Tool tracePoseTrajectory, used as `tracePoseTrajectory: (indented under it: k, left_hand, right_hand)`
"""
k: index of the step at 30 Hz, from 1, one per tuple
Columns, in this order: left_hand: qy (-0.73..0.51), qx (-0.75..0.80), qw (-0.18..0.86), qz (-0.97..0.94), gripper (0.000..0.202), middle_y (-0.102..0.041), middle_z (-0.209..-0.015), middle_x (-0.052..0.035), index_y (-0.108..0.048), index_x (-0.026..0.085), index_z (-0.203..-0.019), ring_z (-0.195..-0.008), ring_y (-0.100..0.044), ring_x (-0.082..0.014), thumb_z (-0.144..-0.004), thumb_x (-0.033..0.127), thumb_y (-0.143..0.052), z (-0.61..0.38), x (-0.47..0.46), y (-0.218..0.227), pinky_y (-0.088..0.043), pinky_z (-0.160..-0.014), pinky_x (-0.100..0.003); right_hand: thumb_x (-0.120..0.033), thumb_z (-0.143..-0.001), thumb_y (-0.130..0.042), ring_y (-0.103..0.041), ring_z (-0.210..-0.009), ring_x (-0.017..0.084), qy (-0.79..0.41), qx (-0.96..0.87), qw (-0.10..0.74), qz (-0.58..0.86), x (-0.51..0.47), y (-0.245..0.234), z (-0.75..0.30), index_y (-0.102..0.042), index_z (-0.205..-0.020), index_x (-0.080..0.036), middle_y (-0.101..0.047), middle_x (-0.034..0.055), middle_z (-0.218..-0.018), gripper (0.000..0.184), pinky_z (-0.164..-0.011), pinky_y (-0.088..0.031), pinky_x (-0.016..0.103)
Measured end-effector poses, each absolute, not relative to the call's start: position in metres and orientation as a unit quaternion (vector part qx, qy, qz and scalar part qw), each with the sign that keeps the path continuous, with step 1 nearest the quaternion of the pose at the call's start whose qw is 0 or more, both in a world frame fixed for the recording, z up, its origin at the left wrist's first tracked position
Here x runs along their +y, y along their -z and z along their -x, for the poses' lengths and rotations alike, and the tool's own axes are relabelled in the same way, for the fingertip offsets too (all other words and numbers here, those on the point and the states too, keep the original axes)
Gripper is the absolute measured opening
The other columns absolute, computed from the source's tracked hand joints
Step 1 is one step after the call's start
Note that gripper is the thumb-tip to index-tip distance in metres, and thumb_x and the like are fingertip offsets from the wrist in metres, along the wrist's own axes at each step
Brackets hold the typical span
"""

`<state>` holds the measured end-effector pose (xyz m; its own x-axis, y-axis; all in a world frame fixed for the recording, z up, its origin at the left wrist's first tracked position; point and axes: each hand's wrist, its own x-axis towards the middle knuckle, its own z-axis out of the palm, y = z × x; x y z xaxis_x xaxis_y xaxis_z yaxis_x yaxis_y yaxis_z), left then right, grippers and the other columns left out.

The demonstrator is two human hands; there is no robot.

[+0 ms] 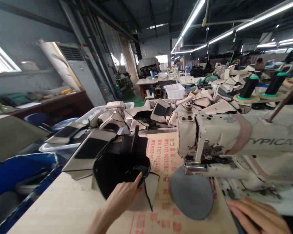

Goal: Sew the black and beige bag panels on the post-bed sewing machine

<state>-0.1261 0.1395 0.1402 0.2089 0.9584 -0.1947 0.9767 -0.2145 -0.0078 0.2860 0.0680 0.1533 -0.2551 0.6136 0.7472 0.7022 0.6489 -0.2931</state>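
Left hand comes up from the bottom edge just left of centre. The forearm slants up and to the right, the back of the hand faces the camera, and the fingertips are closed on the lower right rim of a black shoe piece. That piece sits at the centre of the frame, partly on the pale table and partly on a cardboard sheet printed in red. A loose black thread hangs from it beside the wrist.

Left of the hand the tabletop is bare as far as its edge, which runs diagonally from the lower left corner up toward the middle. Beyond that edge, a blue chair stands close in the lower left. Flat tan-and-black panels lie just behind the black piece, with a heap of shoe parts further back.

Right of the black piece, open cardboard separates it from a grey round disc lying flat under the head of the sewing machine. The machine's cream arm stretches off to the right edge and roofs over that part of the table. Two black thread spools stand in the upper right.

The right hand lies low in the lower right corner, blurred. Its fingers are stretched out flat and point left toward the disc without touching it, and it sits beneath the machine arm.
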Motion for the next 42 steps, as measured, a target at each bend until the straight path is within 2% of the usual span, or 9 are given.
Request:
tracePoseTrajectory:
  k: [5, 10, 16, 20, 25, 28, 31, 36, 42]
  left_hand:
    - [0.030, 0.631, 0.075, -0.771, 0.050, -0.067, -0.073, -0.0116, -0.034, 0.015, -0.133, -0.069, -0.064, -0.0245, -0.090, 0.036, -0.021, 0.105, 0.097, -0.119, -0.043, -0.062, -0.030]
    - [0.017, 0.639, 0.067, -0.766, 0.044, -0.068, -0.072, -0.0078, -0.037, 0.025, -0.131, -0.068, -0.065, -0.0236, -0.091, 0.035, -0.021, 0.089, 0.083, -0.123, -0.043, -0.057, -0.028]
    - [0.019, 0.662, 0.016, -0.749, 0.044, -0.068, -0.072, -0.0097, -0.043, 0.023, -0.126, -0.065, -0.065, -0.0224, -0.091, 0.039, -0.022, 0.073, 0.105, -0.138, -0.041, -0.053, -0.025]
    - [0.023, 0.695, -0.043, -0.717, 0.035, -0.067, -0.066, -0.0046, -0.052, 0.025, -0.116, -0.057, -0.063, -0.0192, -0.090, 0.031, -0.030, 0.099, 0.086, -0.143, -0.038, -0.050, -0.024]
    - [-0.090, 0.625, -0.233, -0.740, 0.025, -0.066, -0.077, -0.0028, -0.059, 0.018, -0.100, -0.064, -0.059, -0.0143, -0.085, 0.014, -0.039, 0.124, 0.021, -0.130, -0.039, -0.067, -0.028]
    - [-0.165, 0.545, -0.281, -0.772, 0.024, -0.065, -0.074, -0.0023, -0.057, 0.015, -0.099, -0.066, -0.059, -0.0119, -0.085, 0.010, -0.038, 0.110, 0.011, -0.137, -0.037, -0.069, -0.026]
    - [-0.204, 0.507, -0.273, -0.792, 0.023, -0.062, -0.065, -0.0009, -0.056, 0.013, -0.097, -0.059, -0.056, -0.0108, -0.086, 0.012, -0.036, 0.081, 0.034, -0.171, -0.036, -0.062, -0.025]
    - [-0.157, 0.528, -0.222, -0.804, 0.016, -0.059, -0.063, 0.0009, -0.055, 0.019, -0.093, -0.058, -0.054, -0.0121, -0.086, 0.019, -0.040, 0.026, 0.109, -0.238, -0.032, -0.055, -0.024]
    - [-0.061, 0.543, -0.060, -0.835, 0.029, -0.058, -0.058, -0.0011, -0.055, 0.016, -0.073, -0.051, -0.053, -0.0118, -0.088, 0.029, -0.034, 0.012, 0.137, -0.237, -0.025, -0.047, -0.023]
  right_hand:
    - [-0.022, -0.086, -0.043, -0.062, -0.071, 0.013, -0.157, -0.714, 0.508, 0.455, 0.091, -0.160, -0.171, -0.029, -0.131, -0.018, -0.064, 0.0043, -0.087, 0.047, -0.066, -0.050, 0.022]
    - [-0.027, -0.089, -0.038, -0.059, -0.064, 0.012, -0.234, -0.554, 0.626, 0.496, 0.116, -0.169, -0.120, -0.033, -0.120, -0.018, -0.060, 0.0039, -0.081, 0.033, -0.056, -0.047, 0.021]
    - [-0.025, -0.084, -0.049, -0.060, -0.058, 0.012, 0.012, -0.752, 0.444, 0.487, 0.114, -0.154, -0.171, -0.054, -0.099, -0.019, -0.064, 0.0019, -0.074, 0.016, -0.053, -0.043, 0.021]
    - [-0.019, -0.084, -0.048, -0.061, -0.075, 0.013, 0.052, -0.740, 0.501, 0.446, 0.091, -0.157, -0.179, -0.048, -0.114, -0.017, -0.064, 0.0064, -0.091, 0.030, -0.068, -0.048, 0.023]
    - [-0.015, -0.088, -0.031, -0.057, -0.094, 0.018, -0.013, -0.873, 0.300, 0.384, 0.078, -0.138, -0.118, -0.029, -0.132, -0.008, -0.041, 0.0183, -0.128, 0.044, -0.067, -0.050, 0.023]
    - [-0.014, -0.089, -0.031, -0.060, -0.082, 0.015, -0.027, -0.900, 0.269, 0.341, 0.089, -0.132, -0.116, -0.043, -0.123, -0.013, -0.057, 0.0116, -0.107, 0.036, -0.062, -0.049, 0.022]
    - [-0.016, -0.089, -0.037, -0.060, -0.072, 0.012, 0.004, -0.878, 0.345, 0.331, 0.109, -0.143, -0.145, -0.055, -0.107, -0.019, -0.062, 0.0037, -0.085, 0.025, -0.064, -0.047, 0.022]
    - [-0.021, -0.083, -0.052, -0.059, -0.059, 0.009, 0.088, -0.696, 0.556, 0.446, 0.143, -0.161, -0.165, -0.057, -0.087, -0.014, -0.064, 0.0026, -0.071, 0.009, -0.056, -0.042, 0.018]
    - [-0.015, -0.083, -0.043, -0.053, -0.047, 0.008, 0.040, -0.680, 0.542, 0.492, 0.146, -0.151, -0.149, -0.053, -0.079, -0.015, -0.056, -0.0020, -0.054, 0.011, -0.049, -0.036, 0.018]
